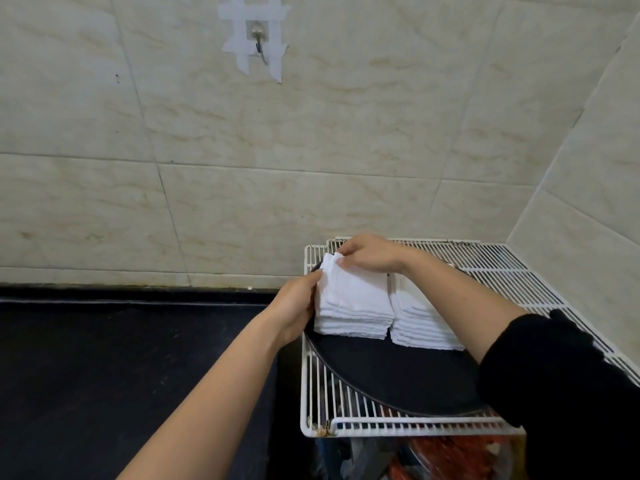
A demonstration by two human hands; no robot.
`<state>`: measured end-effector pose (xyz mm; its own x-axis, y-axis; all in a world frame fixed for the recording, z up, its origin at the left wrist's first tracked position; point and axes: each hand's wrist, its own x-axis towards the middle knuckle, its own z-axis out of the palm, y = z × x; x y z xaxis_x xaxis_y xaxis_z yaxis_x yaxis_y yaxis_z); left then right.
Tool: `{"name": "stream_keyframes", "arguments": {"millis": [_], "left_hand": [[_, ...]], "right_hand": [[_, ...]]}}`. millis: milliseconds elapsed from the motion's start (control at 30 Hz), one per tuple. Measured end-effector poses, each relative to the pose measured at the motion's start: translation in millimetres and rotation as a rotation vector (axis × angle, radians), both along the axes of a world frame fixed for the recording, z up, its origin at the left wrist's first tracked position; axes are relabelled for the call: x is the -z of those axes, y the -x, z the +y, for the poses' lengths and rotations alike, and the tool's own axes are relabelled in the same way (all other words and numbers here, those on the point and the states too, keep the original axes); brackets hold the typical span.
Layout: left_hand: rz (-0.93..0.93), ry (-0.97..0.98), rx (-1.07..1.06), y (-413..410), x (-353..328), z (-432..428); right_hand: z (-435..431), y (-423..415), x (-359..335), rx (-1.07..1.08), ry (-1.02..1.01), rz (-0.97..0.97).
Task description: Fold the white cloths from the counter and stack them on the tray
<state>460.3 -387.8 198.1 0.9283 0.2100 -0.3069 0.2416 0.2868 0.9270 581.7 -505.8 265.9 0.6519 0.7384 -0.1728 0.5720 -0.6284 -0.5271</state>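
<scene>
Head view: right hand (pixel 370 252) pinched the far corner of the top cloth (pixel 353 289); left hand (pixel 296 304), fingers straight, pressed the side of its stack (pixel 349 323).

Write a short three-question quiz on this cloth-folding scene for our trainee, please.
1. True or false: the tray sits on a white wire rack.
2. How many stacks of folded cloths stand on the tray? A one, B two, C four.
3. Fill in: the right hand pinches the top cloth of the ____ stack.

Key: 1 true. 2 B: a left stack and a right stack. 3 left.
</scene>
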Motion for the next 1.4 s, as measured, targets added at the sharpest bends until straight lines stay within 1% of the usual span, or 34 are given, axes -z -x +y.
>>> {"name": "stream_keyframes", "arguments": {"millis": [100, 167, 300, 367, 400, 433, 500, 567, 600, 633, 833, 933, 1000, 1100, 1167, 1233, 1300, 1333, 1400], "left_hand": [[-0.010, 0.123, 0.045, 0.3, 1.0, 0.2], [-0.023, 0.146, 0.082, 0.1, 2.4, -0.3], [-0.006, 0.086, 0.085, -3.1, 0.0, -3.8], [-0.025, 0.050, 0.073, -3.6, 2.1, -0.4], [-0.040, 0.022, 0.072, -3.4, 3.9, 2.3], [-0.052, -0.001, 0.074, -3.7, 6.3, 4.6], [-0.057, -0.034, 0.084, -3.2, 7.1, 7.0], [-0.056, -0.062, 0.104, -3.6, 7.4, 7.4], [-0.055, -0.082, 0.111, -5.1, 8.0, 6.7], [-0.053, -0.106, 0.111, -6.4, 7.4, 5.5], [-0.012, -0.176, 0.128, -9.9, 1.0, 2.2], [-0.024, -0.151, 0.138, -12.6, 0.0, 0.4], [-0.036, -0.138, 0.119, -15.8, 1.6, -0.3], [-0.010, -0.168, 0.075, -16.2, 1.2, 0.0], [-0.005, -0.154, 0.102, -14.1, 0.8, -0.3], [0.003, -0.134, 0.124, -12.0, 3.2, -1.9], [0.008, -0.172, 0.121, -6.3, -4.1, -6.4], [-0.002, -0.231, 0.109, -3.8, -10.2, -8.2], [-0.083, -0.449, 0.056, -2.2, -20.2, -8.2]], "right_hand": [[4.9, 3.7, 4.2, 0.015, -0.082, 0.024], [5.1, 4.4, 6.3, 0.035, -0.154, 0.042], [0.1, 3.0, 5.4, 0.040, -0.181, 0.066], [-5.3, -0.3, -4.0, 0.084, -0.240, 0.028], [-9.8, -2.2, -11.6, 0.125, -0.269, -0.024], [-15.7, -4.3, -19.8, 0.171, -0.258, -0.093], [-27.0, -5.4, -31.5, 0.220, -0.087, -0.170], [-33.3, 1.7, -32.3, 0.234, 0.152, -0.124], [-34.0, 6.3, -29.3, 0.253, 0.231, -0.090], [-34.6, 9.4, -25.6, 0.278, 0.265, -0.065], [-34.8, 14.9, -20.5, 0.349, 0.196, 0.044], [-37.9, 15.0, -17.3, 0.372, 0.114, 0.110], [-41.4, 15.1, -18.7, 0.386, 0.081, 0.115], [-47.0, 17.3, -24.5, 0.359, 0.130, 0.141], [-47.4, 20.2, -22.7, 0.333, 0.167, 0.166], [-43.8, 23.1, -13.8, 0.328, 0.155, 0.160], [-43.8, 24.0, -10.9, 0.345, 0.108, 0.132], [-46.7, 22.7, -14.6, 0.357, 0.082, 0.127], [-58.9, 17.4, -28.9, 0.401, -0.005, 0.109]]}}
